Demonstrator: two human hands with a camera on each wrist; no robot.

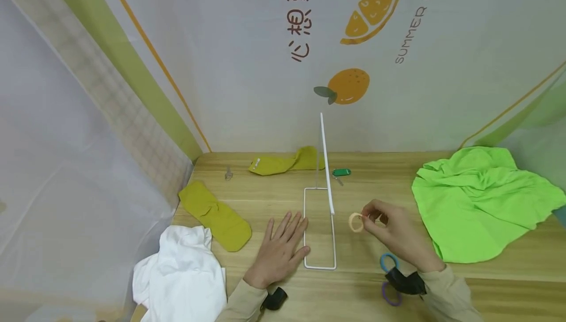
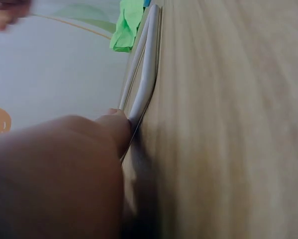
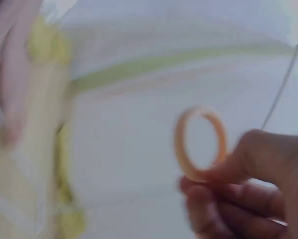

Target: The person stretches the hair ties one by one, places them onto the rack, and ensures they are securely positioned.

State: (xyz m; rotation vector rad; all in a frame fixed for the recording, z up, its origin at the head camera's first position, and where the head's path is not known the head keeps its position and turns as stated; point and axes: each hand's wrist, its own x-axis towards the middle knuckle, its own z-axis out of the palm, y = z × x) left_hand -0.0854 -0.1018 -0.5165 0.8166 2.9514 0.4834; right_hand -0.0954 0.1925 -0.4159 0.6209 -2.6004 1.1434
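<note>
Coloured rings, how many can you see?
3: the orange ring held in the right hand, the blue ring on the table, and the purple ring below it in the head view, partly behind the black strap. Others could be hidden under the right sleeve.

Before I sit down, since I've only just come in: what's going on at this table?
Someone's right hand pinches a pale orange ring in the air to the right of a white wire stand; the ring is not on it. The left hand lies spread at the left side of the stand's base. A blue ring and a purple ring lie on the table, with a bright green cloth to the right and a white cloth to the left.
</note>
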